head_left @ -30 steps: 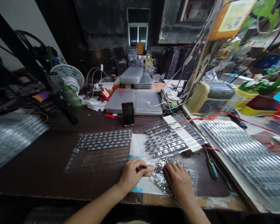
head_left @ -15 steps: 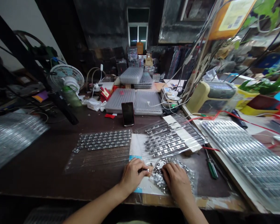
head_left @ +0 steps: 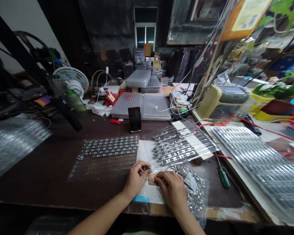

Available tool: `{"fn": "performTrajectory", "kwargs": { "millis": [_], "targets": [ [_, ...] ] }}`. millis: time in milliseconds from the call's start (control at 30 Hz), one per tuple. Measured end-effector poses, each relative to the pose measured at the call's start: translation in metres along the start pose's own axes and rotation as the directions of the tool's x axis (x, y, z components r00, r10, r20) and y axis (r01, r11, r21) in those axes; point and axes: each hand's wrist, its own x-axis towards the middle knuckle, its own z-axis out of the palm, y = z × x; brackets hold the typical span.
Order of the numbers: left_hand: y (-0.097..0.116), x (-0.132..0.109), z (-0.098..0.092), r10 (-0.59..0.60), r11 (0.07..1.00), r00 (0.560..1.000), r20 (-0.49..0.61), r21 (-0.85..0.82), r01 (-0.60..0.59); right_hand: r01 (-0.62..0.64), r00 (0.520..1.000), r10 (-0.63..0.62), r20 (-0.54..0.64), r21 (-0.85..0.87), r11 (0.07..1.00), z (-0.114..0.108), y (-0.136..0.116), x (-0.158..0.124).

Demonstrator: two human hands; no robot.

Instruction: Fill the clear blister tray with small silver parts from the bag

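Observation:
My left hand [head_left: 135, 180] is closed in a pinch on a small metal part [head_left: 147, 168] near the table's front edge. My right hand [head_left: 171, 189] has its fingers curled together right beside it, pinching at a small tan piece [head_left: 152, 179] between the two hands. A clear bag of small silvery parts [head_left: 193, 189] lies just right of my right hand. Beyond the hands, a clear sheet carries rows of dark strips [head_left: 180, 146], and another set of strips [head_left: 110, 147] lies to the left.
A phone [head_left: 134, 119] stands upright mid-table before grey trays [head_left: 142, 106]. A green-handled screwdriver [head_left: 222, 176] lies at the right. Long tray stacks [head_left: 259, 163] fill the right side, a small fan [head_left: 71, 81] stands back left, and red wires [head_left: 235, 121] cross the right.
My right hand has left the bag of silvery parts and moved left to meet my left hand. The left hand lifted slightly with its small part.

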Motion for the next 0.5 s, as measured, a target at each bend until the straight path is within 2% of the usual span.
{"fn": "performTrajectory", "kwargs": {
  "millis": [300, 400, 500],
  "targets": [
    [-0.001, -0.001, 0.002, 0.008, 1.0, 0.999, 0.045, 0.006, -0.008, 0.056, 0.998, -0.057, -0.002, -0.133, 0.989, 0.004, -0.006, -0.001],
    [-0.001, -0.001, 0.0, 0.017, 1.0, 0.998, 0.059, 0.006, -0.017, 0.128, 0.992, -0.128, 0.015, -0.231, 0.964, -0.005, 0.007, -0.004],
    [0.001, 0.001, -0.002, 0.019, 1.0, 0.997, 0.07, -0.005, -0.019, 0.285, 0.958, -0.265, 0.106, -0.321, 0.903, -0.019, 0.031, -0.011]
  ]
}}
